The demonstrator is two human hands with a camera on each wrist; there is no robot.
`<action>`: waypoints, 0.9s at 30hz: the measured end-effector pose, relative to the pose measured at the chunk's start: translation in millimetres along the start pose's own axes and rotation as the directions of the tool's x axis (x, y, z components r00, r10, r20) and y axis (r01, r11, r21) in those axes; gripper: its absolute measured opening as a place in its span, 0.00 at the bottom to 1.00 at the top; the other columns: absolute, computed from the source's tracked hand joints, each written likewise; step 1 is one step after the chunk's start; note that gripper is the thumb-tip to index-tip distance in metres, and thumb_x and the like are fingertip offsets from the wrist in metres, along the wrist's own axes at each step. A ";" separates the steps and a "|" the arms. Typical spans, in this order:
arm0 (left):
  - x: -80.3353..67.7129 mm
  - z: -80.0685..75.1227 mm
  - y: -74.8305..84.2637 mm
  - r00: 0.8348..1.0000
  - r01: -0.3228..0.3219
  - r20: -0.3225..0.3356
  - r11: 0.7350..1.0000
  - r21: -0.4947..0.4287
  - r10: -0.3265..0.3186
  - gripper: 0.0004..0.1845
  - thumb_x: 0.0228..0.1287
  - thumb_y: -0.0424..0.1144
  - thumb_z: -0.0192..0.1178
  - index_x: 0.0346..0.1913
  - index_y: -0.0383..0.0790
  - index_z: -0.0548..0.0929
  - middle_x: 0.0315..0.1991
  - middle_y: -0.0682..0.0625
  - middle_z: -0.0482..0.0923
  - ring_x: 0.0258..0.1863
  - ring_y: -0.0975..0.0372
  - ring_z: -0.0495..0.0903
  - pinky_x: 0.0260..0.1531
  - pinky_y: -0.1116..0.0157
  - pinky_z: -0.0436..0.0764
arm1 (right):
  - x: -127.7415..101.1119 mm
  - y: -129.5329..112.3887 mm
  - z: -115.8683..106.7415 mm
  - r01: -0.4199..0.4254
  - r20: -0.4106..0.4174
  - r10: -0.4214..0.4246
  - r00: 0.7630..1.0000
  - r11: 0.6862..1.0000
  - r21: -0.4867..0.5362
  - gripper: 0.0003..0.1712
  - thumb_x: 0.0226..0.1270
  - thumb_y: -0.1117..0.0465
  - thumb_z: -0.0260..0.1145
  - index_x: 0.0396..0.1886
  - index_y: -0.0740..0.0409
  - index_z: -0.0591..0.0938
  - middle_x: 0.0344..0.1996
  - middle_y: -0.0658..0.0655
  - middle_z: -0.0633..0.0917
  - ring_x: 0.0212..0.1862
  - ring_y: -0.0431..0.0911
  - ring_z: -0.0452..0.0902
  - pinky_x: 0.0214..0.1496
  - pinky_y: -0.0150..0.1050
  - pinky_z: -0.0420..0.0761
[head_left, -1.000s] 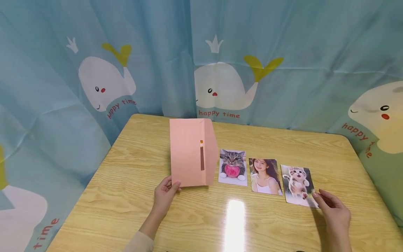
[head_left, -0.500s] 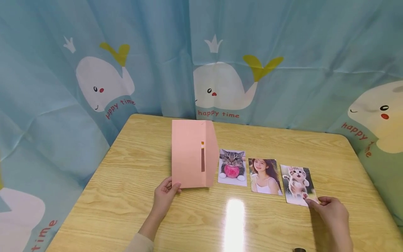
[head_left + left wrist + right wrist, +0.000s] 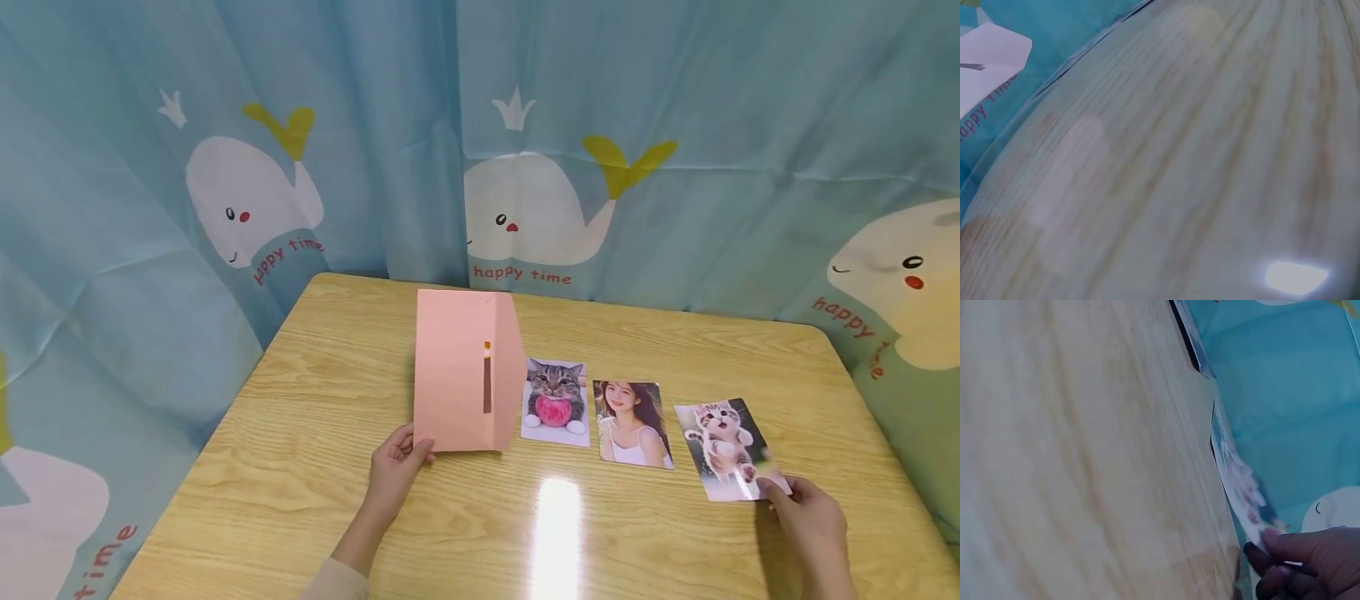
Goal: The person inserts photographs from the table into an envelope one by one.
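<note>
My left hand (image 3: 396, 468) grips the lower left corner of a pink envelope (image 3: 453, 375) in the head view. The envelope's flap lies opened out to the right, and a brown slot-like mark runs near the fold. With thumb and fingers, my right hand (image 3: 813, 521) pinches the lower right corner of a kitten photo card (image 3: 723, 450). In the right wrist view that same kitten photo (image 3: 1241, 487) appears edge-on, its near corner raised off the table in the hand (image 3: 1310, 562). The left wrist view does not show the left hand.
Between envelope and kitten card lie a photo of a cat with a pink fruit (image 3: 553, 408) and a portrait photo of a person (image 3: 633, 425). The flap's edge is close to the cat photo. A blue whale-print curtain (image 3: 390, 167) surrounds the wooden table (image 3: 300, 467).
The right hand has closed on the kitten card's corner, lifted it and turned the card slightly, shifting it right. The envelope has moved a little to the right with the left hand.
</note>
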State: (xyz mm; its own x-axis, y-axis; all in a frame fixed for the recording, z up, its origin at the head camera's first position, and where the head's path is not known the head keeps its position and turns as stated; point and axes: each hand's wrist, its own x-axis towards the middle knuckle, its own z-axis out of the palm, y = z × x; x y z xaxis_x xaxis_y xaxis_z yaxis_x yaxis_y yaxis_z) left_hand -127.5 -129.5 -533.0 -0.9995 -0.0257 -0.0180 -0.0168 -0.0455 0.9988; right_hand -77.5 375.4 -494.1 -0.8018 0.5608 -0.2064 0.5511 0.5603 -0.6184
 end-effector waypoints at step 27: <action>-1.3 0.4 1.7 1.000 -0.006 -0.007 0.999 0.043 0.006 0.17 0.63 0.36 0.62 0.52 0.31 0.77 0.33 0.51 0.81 0.30 0.65 0.81 0.37 0.73 0.82 | -16.4 -33.2 14.9 0.103 -0.103 -0.044 0.994 0.731 0.675 0.11 0.57 0.64 0.71 0.18 0.49 0.83 0.08 0.43 0.74 0.12 0.35 0.65 0.12 0.34 0.60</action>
State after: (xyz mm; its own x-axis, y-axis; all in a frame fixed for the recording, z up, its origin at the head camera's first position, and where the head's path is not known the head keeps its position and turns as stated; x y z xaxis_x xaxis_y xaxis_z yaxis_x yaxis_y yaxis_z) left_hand -126.2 -129.1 -531.2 -0.9994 -0.0327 -0.0125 -0.0124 -0.0029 0.9999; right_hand -86.1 338.5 -481.4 -0.7971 0.5957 -0.0995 0.1645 0.0557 -0.9848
